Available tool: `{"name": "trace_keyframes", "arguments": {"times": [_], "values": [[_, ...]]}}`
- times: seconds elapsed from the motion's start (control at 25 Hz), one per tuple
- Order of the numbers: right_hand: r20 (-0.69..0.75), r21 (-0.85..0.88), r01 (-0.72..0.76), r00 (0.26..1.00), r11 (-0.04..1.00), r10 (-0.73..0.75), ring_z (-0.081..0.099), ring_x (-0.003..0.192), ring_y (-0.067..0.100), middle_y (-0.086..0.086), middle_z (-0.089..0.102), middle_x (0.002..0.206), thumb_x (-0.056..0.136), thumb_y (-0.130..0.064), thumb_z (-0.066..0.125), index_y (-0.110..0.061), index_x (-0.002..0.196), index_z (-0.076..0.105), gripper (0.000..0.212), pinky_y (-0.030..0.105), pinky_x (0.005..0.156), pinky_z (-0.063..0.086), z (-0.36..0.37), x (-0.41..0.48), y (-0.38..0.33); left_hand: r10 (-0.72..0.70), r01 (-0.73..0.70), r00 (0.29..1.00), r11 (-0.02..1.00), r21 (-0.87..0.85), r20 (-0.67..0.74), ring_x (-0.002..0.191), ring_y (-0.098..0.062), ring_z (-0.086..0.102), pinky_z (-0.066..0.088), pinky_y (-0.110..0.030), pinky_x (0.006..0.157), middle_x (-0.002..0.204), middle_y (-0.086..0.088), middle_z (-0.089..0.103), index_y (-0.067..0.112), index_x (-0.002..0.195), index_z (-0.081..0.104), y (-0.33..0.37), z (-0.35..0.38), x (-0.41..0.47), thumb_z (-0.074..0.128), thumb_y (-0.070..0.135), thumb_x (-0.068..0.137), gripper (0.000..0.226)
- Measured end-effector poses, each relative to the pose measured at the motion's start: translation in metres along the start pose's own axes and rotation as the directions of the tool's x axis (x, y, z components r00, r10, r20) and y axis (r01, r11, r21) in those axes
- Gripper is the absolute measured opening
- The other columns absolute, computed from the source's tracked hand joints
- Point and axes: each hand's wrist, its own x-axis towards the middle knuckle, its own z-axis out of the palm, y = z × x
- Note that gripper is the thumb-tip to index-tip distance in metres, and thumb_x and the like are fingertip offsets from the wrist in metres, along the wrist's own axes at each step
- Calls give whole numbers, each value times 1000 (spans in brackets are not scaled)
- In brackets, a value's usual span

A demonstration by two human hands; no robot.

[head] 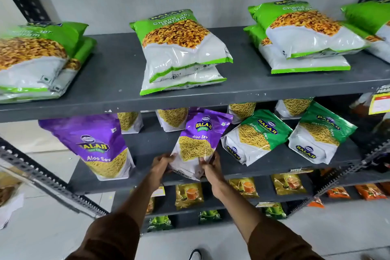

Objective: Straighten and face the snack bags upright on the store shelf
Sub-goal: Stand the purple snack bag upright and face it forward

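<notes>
A purple Aloo Sev bag (200, 139) stands tilted to the right at the middle of the second shelf (280, 160). My left hand (161, 163) grips its lower left corner and my right hand (212, 167) grips its lower right corner. Another purple Aloo Sev bag (95, 145) stands upright to the left, facing me. Two green Ratlami Sev bags (256, 137) (321, 133) lean at an angle to the right. More bags stand behind them, half hidden by the top shelf (118, 74).
Green Chana Jor Garam bags lie flat in stacks on the top shelf: left (35, 59), middle (181, 48), right (306, 34). Small gold packets (188, 195) and orange packets (369, 191) fill the lower shelves. A perforated metal upright (48, 183) crosses at the left.
</notes>
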Motion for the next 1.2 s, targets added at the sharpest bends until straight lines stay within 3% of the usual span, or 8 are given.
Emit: {"name": "trace_keyframes", "arguments": {"times": [0.16, 0.24, 0.36, 0.64, 0.8, 0.96, 1.12, 1.2], "values": [[98, -121, 63, 994, 991, -51, 60, 114, 13, 1, 61, 129, 88, 3, 61, -23, 142, 38, 64, 19, 88, 48, -25, -50, 5, 75, -82, 988, 995, 48, 135, 92, -26, 70, 59, -29, 71, 104, -14, 72, -2, 113, 64, -27, -16, -63, 68, -3, 77, 36], [148, -171, 110, 985, 979, -85, 56, 124, 16, 2, 59, 135, 86, 7, 59, -28, 140, 37, 67, 24, 98, 47, -39, -73, 9, 161, -174, 975, 982, 77, 156, 108, -35, 66, 57, -37, 82, 114, -19, 70, 3, 120, 61, -40, -19, -98, 76, 3, 67, 55], [203, -184, 205, 965, 961, -167, 50, 133, 16, 3, 56, 141, 82, 3, 60, -29, 146, 32, 76, 40, 114, 40, -59, -106, 12, 281, -287, 953, 957, 46, 112, 96, -18, 70, 58, -26, 74, 112, -14, 71, 8, 123, 60, -62, -19, -143, 79, -1, 68, 59], [320, -169, 277, 923, 946, -213, 53, 132, 15, 0, 57, 141, 84, -11, 65, -34, 144, 33, 72, 35, 110, 43, -81, -138, 0, 368, -363, 928, 928, -85, 53, 102, -24, 69, 59, -29, 73, 120, -19, 65, 8, 130, 52, -75, -14, -189, 89, 19, 59, 81], [336, -236, 281, 922, 930, -193, 49, 135, 18, 5, 53, 144, 85, -9, 64, -29, 148, 28, 75, 40, 114, 40, -81, -128, -8, 392, -385, 920, 912, 142, -25, 80, -1, 70, 54, -16, 59, 101, -5, 70, 13, 121, 56, -63, -2, -188, 78, 5, 74, 52], [347, -363, 350, 911, 864, -223, 58, 123, 5, 1, 58, 135, 84, 6, 64, -36, 138, 30, 77, 28, 106, 47, -63, -94, -22, 445, -406, 892, 867, 290, -80, 92, -20, 62, 52, -22, 68, 106, -4, 62, 23, 114, 51, -44, 2, -151, 83, 8, 63, 62], [329, -421, 425, 895, 801, -302, 62, 122, 22, -11, 61, 123, 72, 9, 69, -33, 128, 33, 79, 50, 105, 49, -34, -38, -27, 388, -337, 914, 889, 309, -121, 97, -25, 65, 57, -32, 78, 104, -3, 66, 12, 113, 53, -17, -1, -92, 83, -6, 59, 65], [317, -441, 421, 899, 792, -301, 64, 118, 23, -2, 65, 122, 73, 9, 68, -32, 121, 35, 72, 47, 102, 51, -19, -18, -33, 392, -318, 910, 870, 378, -138, 87, -18, 60, 51, -20, 69, 97, -2, 64, 9, 112, 55, -3, 1, -74, 85, -1, 60, 61]]}}
